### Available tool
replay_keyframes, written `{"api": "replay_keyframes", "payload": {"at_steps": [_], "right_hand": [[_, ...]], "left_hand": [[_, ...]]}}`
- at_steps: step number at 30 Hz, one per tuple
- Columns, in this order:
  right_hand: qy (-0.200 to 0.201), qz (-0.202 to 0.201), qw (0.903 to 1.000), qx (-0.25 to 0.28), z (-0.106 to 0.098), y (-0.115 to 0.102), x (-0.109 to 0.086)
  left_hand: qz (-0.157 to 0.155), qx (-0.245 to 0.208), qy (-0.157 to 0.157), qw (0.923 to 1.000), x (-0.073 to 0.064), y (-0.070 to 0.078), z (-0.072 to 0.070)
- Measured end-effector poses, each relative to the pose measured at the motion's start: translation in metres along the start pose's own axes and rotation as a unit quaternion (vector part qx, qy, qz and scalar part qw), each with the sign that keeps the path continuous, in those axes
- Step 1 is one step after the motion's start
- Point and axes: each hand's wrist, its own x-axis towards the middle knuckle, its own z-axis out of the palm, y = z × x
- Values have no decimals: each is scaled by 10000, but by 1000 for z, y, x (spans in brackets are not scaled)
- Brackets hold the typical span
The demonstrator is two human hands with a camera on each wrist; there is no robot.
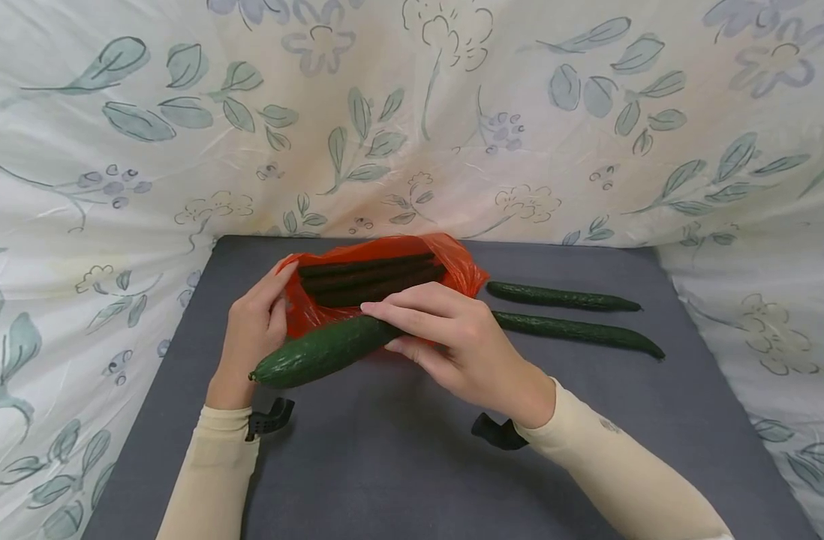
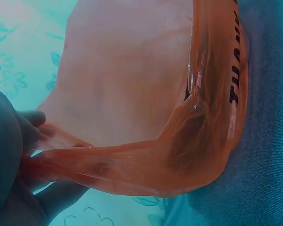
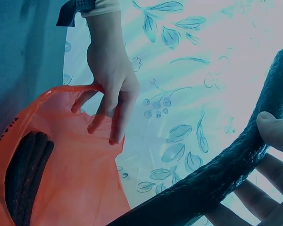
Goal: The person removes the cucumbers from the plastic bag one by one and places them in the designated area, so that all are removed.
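My right hand (image 1: 462, 341) grips a long dark green cucumber (image 1: 324, 352), thumb and fingers around one end. Its other end points left, in front of an orange-red plastic bag (image 1: 462, 262). The right wrist view shows the thumb (image 3: 273, 129) pressed along the cucumber's bumpy skin. At the bag's left side, my left hand (image 1: 250, 330) pinches the rim and holds the mouth spread. Several cucumbers (image 1: 368, 281) lie side by side inside the bag. In the left wrist view the thin film (image 2: 198, 165) stretches from the fingers, with black lettering on its side.
Two more cucumbers lie right of the bag on the dark grey table (image 1: 385, 465): a shorter one (image 1: 563, 296) behind and a longer one (image 1: 581, 331) in front, its left end hidden by my right hand. Flower-patterned cloth (image 1: 385, 97) hangs behind and at both sides.
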Motion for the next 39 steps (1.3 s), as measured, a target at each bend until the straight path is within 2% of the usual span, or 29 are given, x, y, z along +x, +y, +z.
{"api": "replay_keyframes", "payload": {"at_steps": [2, 6, 8, 22, 30, 39], "right_hand": [[-39, -31, 10000, 4, -1, -3, -3], [-118, -89, 9999, -81, -2, -6, -10], [-165, -112, 9996, -174, -3, -7, -15], [-536, 37, 9942, -929, -16, -3, -45], [-859, 276, 9838, -1547, -28, 3, -59], [-1035, 483, 9756, -1873, -38, 9, -74]], "left_hand": [[-119, 1, -27, 9999, 0, 1, 0], [-552, -89, -132, 9983, -2, 5, -1], [-649, -99, -158, 9977, -3, 7, -2], [-764, -123, -161, 9969, -3, 13, -4], [-727, -57, -137, 9972, -4, 14, -5], [-747, -51, -127, 9971, -5, 15, -5]]}}
